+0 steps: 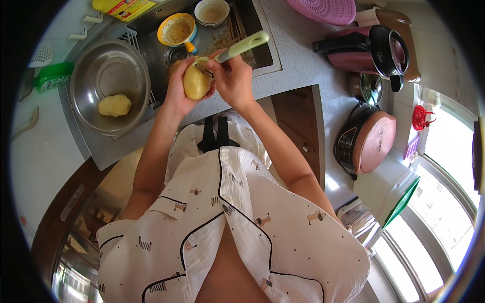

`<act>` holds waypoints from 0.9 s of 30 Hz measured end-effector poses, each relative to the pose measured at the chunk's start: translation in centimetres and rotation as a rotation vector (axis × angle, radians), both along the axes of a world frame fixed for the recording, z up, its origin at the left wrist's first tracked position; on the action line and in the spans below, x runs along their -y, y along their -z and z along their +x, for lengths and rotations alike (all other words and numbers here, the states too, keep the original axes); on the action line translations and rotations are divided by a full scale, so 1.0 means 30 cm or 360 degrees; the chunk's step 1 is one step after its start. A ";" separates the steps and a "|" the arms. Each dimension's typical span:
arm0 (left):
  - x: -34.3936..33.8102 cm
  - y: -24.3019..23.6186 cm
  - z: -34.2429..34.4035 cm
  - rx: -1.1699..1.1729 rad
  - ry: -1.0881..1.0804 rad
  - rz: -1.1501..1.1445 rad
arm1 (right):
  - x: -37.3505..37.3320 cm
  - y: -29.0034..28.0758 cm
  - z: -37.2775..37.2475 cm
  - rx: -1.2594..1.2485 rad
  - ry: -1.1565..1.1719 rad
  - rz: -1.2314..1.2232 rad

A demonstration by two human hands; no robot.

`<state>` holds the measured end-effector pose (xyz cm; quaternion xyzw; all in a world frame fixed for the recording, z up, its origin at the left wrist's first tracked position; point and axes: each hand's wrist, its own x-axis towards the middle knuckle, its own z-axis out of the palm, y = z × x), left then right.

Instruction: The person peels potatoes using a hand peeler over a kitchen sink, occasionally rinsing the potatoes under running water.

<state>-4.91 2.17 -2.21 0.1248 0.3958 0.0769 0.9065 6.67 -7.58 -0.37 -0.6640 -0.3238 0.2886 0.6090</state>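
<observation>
While the left hand curls round a potato over the near edge of the sink, the right hand clasps a peeler against it | left: basin holding another potato | beyond: orange bowl, white bowl | right: kettle | farthest: colander

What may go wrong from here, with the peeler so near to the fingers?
The peeler in the right hand is close to the left hand; a slip might nick its fingers. The bared potato may be slippery: if the grip loosens, it could drop, perhaps against the yellow bowl in the sink.
</observation>
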 end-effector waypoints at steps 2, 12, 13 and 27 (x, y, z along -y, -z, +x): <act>0.008 -0.012 0.004 -0.0111 0.0003 0.0000 | -0.006 0.011 0.013 -0.0063 0.0054 -0.0018; -0.022 0.043 -0.025 0.0128 0.0047 0.0008 | 0.001 -0.038 0.011 -0.0313 0.0012 0.0111; -0.028 0.041 -0.024 0.0163 0.0075 -0.0016 | 0.002 0.003 0.003 -0.0092 -0.0052 0.0131; -0.028 0.039 -0.009 -0.0041 -0.0046 -0.0114 | -0.070 0.226 0.107 0.0940 0.0151 -0.0124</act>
